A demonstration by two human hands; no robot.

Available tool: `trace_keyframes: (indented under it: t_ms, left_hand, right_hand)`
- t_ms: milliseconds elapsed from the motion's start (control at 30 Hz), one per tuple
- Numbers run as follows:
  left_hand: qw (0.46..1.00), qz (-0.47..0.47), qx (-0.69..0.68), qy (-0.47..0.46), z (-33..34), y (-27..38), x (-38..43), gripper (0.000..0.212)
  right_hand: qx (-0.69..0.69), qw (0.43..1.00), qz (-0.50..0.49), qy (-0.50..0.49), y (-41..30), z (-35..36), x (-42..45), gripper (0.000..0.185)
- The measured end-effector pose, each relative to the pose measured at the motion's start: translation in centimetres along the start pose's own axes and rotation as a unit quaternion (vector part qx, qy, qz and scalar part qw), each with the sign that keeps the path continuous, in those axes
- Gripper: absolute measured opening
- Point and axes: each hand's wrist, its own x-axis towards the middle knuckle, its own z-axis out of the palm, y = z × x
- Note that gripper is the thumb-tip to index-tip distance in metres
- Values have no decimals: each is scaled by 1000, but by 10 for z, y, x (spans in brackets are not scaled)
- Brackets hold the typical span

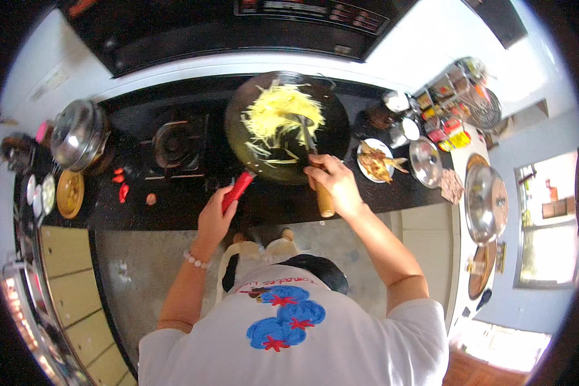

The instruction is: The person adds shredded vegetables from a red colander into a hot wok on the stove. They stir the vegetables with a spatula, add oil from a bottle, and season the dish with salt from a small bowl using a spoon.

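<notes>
A large dark wok (pixel 335 154) sits on the stove straight ahead, with pale yellow-green shreds of food (pixel 280 108), likely a vegetable, heaped toward its far side. My left hand (pixel 215 217) is closed around the wok's red handle (pixel 239 189) at the near left. My right hand (pixel 335 183) grips the wooden handle of a metal spatula (pixel 307 132), whose blade is partly buried in the shreds. Right of the wok, a white plate (pixel 365 169) carries what looks like cooked fish.
Left of the wok is a bare gas burner (pixel 176 144). Farther left stand a lidded steel pot (pixel 77 137), red pepper pieces (pixel 123 192) and a yellow-brown bowl (pixel 71 212). At right are a glass lid (pixel 425 161), seasoning containers, a cloth (pixel 451 186) and a large domed lid (pixel 485 205).
</notes>
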Motion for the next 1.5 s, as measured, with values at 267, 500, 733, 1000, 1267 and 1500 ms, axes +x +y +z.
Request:
trace_keyframes:
  t_ms: [267,500,733,1000,1267,1500]
  left_hand:
    - [1000,13,-10,-6,5,-9,0,34]
    - [1000,-5,-20,-21,4,-11,1,33]
    - [999,10,-33,-21,3,-7,2,33]
    - [999,-35,-12,-15,-1,0,-1,34]
    - [1000,2,-1,-7,2,1,0,35]
    - [1000,5,4,7,1,-5,-4,36]
  right_hand:
    - [20,999,-9,-25,-13,16,-7,24]
    - [90,994,-42,-44,-61,-50,1,19]
    - [59,997,-37,27,-10,14,6,24]
    - [-9,940,261,218,54,-58,51,12]
    - [466,732,343,361,125,58,25,8]
    - [175,968,64,166,13,6,21,18]
